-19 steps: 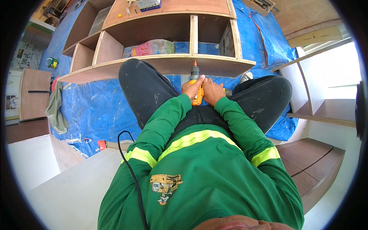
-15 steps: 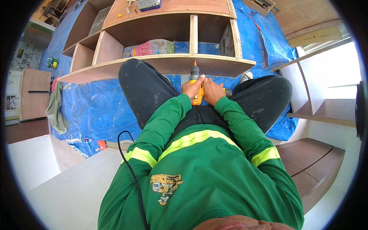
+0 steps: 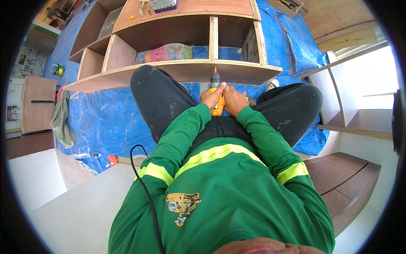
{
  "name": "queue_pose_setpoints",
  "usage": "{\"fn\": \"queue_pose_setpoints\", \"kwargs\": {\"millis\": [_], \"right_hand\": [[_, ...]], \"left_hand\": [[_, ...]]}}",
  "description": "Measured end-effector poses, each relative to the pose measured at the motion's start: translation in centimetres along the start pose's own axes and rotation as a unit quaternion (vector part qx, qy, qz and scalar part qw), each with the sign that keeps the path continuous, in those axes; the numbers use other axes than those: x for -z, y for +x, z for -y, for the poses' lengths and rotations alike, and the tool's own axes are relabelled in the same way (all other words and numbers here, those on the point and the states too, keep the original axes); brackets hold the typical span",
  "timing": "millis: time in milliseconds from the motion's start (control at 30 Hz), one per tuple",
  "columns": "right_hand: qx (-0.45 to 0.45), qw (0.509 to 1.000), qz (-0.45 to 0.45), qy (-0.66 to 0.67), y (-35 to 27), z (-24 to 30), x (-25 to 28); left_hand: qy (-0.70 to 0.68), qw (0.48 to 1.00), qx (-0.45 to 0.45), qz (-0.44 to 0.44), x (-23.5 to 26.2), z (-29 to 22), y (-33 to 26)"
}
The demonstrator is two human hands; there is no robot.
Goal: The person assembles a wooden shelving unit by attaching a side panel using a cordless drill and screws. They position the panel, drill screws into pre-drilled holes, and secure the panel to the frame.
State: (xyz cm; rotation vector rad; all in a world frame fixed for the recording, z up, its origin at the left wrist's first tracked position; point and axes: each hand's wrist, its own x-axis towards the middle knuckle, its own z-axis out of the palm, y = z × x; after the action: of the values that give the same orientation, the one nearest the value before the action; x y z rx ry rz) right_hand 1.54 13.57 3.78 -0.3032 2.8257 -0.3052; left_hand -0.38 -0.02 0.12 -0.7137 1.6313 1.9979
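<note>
Between my knees I hold a yellow and black cordless drill (image 3: 217, 105), its orange-tipped bit pointing away from me. The tip lies close to the lower board of the wooden cabinet frame (image 3: 169, 67); whether it touches cannot be made out. My left hand (image 3: 208, 100) is closed round the drill's left side, thumb along its body. My right hand (image 3: 236, 100) is wrapped round the handle side, with the drill's base showing past the knuckles. Most of the handle is hidden by the fingers.
Blue tarp (image 3: 105, 118) covers the floor. A pink plastic bag (image 3: 163, 53) lies inside the cabinet frame. On its top panel stands a small blue and white box (image 3: 164, 5). A grey-green cloth (image 3: 63, 122) hangs at left; a pale shelf unit (image 3: 338, 89) stands at right.
</note>
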Motion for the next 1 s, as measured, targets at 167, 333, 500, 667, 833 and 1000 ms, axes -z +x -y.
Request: {"fn": "queue_pose_setpoints", "kwargs": {"millis": [167,333,500,667,833,1000], "right_hand": [[0.002,1.000,0.002,-0.002,-0.1,0.1,0.1],[0.003,1.000,0.009,-0.001,0.0,0.0,0.3],[0.002,1.000,0.006,0.003,-0.1,0.1,0.4],[0.001,1.000,-0.001,0.002,-0.1,0.1,0.2],[0.002,1.000,0.003,0.001,-0.1,0.0,0.2],[0.001,0.999,-0.022,-0.026,0.1,-0.1,-0.6]], "left_hand": [[0.005,1.000,-0.001,-0.004,0.0,-0.1,-0.1],[0.017,1.000,-0.004,-0.001,0.2,0.1,0.2],[0.015,1.000,-0.008,-0.001,0.0,0.0,0.2],[0.017,1.000,-0.013,0.000,0.0,0.1,0.3],[0.017,1.000,-0.020,0.002,-0.1,-0.2,0.0],[0.016,1.000,-0.020,0.000,-0.1,-0.1,0.1]]}}
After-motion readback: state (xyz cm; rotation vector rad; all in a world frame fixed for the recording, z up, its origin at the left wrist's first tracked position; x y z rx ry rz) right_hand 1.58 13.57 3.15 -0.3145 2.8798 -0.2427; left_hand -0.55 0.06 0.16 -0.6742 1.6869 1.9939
